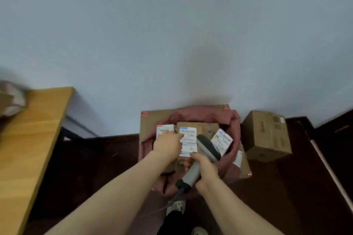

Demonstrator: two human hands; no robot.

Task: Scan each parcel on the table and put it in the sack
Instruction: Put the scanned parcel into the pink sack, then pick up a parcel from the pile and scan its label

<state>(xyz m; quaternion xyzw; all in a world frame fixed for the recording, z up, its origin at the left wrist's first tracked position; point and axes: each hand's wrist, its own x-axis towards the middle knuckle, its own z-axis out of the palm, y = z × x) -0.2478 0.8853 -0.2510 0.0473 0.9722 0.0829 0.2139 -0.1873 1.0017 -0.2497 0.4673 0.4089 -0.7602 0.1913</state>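
We look down at the pink sack, which stands open on the dark floor against the pale wall, its mouth spread over a large brown carton that shows around it. Inside the sack lie several parcels with white labels: a small left parcel, a middle parcel whose long label faces us, and a right parcel tilted on its edge against the sack's far side. Our left hand reaches into the sack and lies on the left parcel, fingers laid over its label and the thumb touching the edge of the middle parcel's label; we cannot tell whether the fingers pinch the parcel or only rest on it. Our right hand is wrapped tight round the handle of the grey scanner, whose dark-topped head points up over the sack between the middle and right parcels, and its cable hangs from the butt of the handle toward a pale shoe below. At the left stands the wooden counter, with a blurred pile of parcels at its far edge, well apart from the sack. Just beside the sack on the right sits a closed cardboard box on the floor.
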